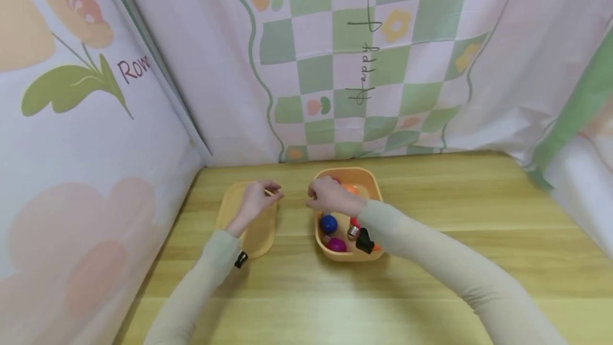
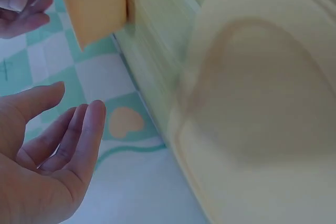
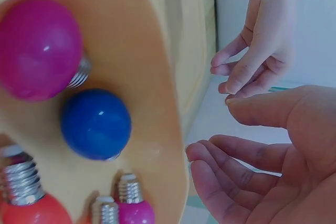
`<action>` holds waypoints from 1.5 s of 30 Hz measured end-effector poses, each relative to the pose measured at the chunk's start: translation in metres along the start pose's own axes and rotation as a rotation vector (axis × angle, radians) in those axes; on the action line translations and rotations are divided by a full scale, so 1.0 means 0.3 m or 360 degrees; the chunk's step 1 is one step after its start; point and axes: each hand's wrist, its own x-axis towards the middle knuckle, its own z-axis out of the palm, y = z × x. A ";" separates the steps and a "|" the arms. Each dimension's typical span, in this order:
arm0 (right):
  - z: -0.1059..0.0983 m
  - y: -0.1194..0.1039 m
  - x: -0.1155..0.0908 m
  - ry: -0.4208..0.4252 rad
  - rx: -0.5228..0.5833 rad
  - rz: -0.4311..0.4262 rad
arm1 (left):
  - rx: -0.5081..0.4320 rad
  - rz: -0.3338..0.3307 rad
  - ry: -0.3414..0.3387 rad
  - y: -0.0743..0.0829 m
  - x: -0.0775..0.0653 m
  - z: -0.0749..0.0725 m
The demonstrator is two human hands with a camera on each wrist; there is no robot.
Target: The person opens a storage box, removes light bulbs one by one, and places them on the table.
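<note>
My left hand hovers over a flat, pale yellow tray or lid, thumb and fingers apart and nothing between them. Over the orange plastic bin is my right hand, its fingers loosely bent and empty in the right wrist view. Colored light bulbs lie in the bin: a blue bulb, a large magenta bulb, a red bulb and a smaller magenta bulb among them. An orange bulb shows behind the right hand. The right forearm hides part of the bin.
Both containers stand on a wood-grain table, the bin to the right of the flat piece. A checkered curtain hangs along the table's back edge. On the left, a printed white cloth wall borders the table.
</note>
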 end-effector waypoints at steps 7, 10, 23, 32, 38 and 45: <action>0.007 0.034 -0.034 0.0018 -0.0021 -0.0008 | 0.0018 0.0065 0.0027 0.026 -0.004 0.040; 0.009 0.048 -0.044 0.0033 0.0000 -0.0014 | 0.0053 0.0084 0.0040 0.034 -0.004 0.056; -0.004 0.108 -0.075 0.0007 -0.0015 0.0033 | -0.0009 0.0123 -0.0012 0.086 -0.006 0.111; -0.011 0.158 -0.093 -0.0014 0.0007 0.0092 | -0.0056 0.0089 -0.0074 0.128 -0.003 0.148; -0.021 0.186 -0.108 -0.0016 0.0061 0.0095 | -0.0094 0.0080 -0.0114 0.133 -0.003 0.175; -0.027 0.217 -0.133 0.0016 0.0034 0.0045 | -0.0096 0.0077 -0.0115 0.131 -0.003 0.202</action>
